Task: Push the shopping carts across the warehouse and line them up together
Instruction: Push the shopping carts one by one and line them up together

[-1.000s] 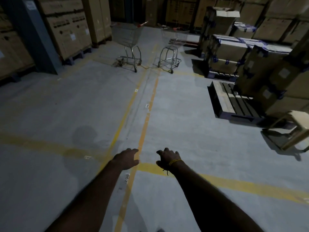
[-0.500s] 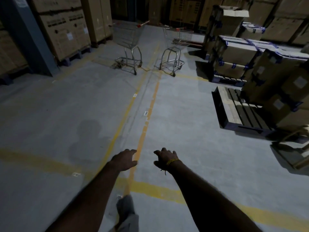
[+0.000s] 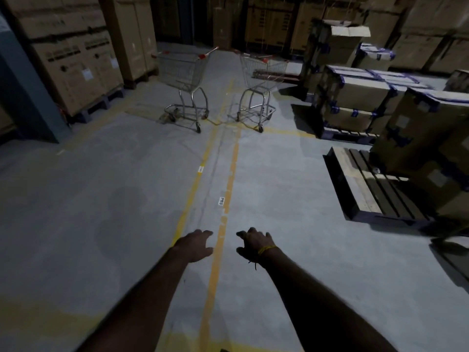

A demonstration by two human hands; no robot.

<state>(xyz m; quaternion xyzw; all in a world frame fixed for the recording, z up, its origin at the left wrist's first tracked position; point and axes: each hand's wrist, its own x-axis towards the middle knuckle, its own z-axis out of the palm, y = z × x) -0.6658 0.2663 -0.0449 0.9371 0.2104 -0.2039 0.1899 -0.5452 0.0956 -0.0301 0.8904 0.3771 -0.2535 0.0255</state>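
Concrete floor (image 3: 101, 199), grey and smooth, carries two parallel yellow lines running away from the viewer. Two wire-mesh steel carts stand far ahead: left cart (image 3: 184, 85) and right cart (image 3: 261, 85), side by side but apart, red-tipped handles towards the viewer, long axes roughly along the lines. Left hand (image 3: 195, 245) and right hand (image 3: 253, 243) are stretched forward, fingers loosely spread, holding nothing.

Pallet (image 3: 368, 184) right, stacked boxes (image 3: 355, 97) behind; yellow floor lines (image 3: 215, 262).

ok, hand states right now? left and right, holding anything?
Left hand: open, fingers spread, holding nothing.
Right hand: open, loosely curled, holding nothing.
Both shopping carts stand far ahead, untouched.
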